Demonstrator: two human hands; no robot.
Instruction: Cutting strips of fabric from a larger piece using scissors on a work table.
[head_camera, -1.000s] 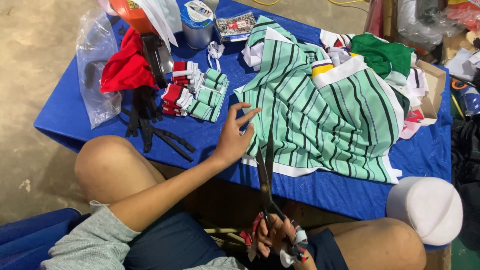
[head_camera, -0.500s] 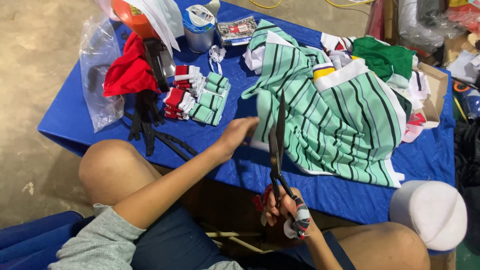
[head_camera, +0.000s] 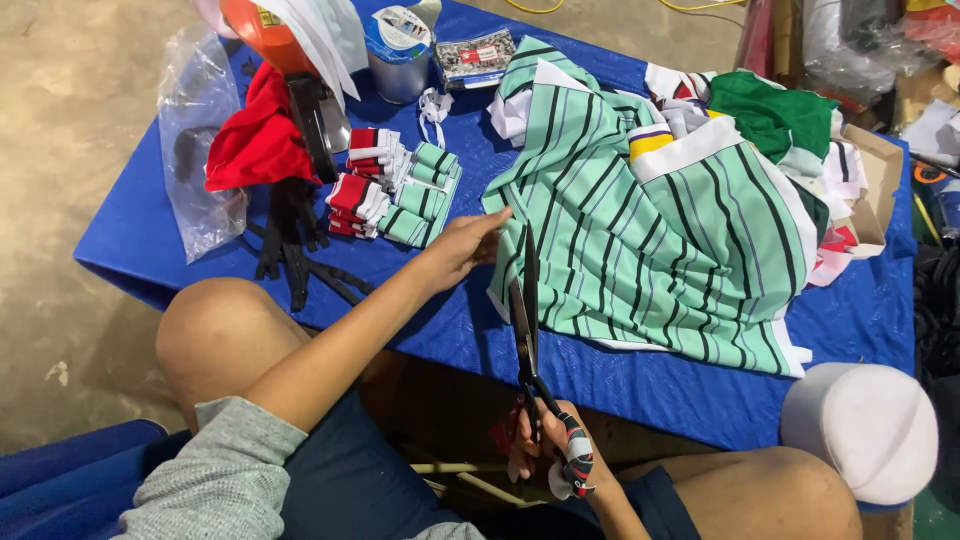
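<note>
Since the earlier frame the left hand (head_camera: 462, 245) had slid rightward onto the near edge of the striped cloth (head_camera: 650, 230), fingers pressed together and flat on it, with the folded pieces (head_camera: 395, 190) just to its left. Right of that hand the scissors (head_camera: 528, 330) stood upright over the cloth's edge, blades nearly closed. The right hand (head_camera: 545, 450) below gripped their handles, fingers curled through the loops.
</note>
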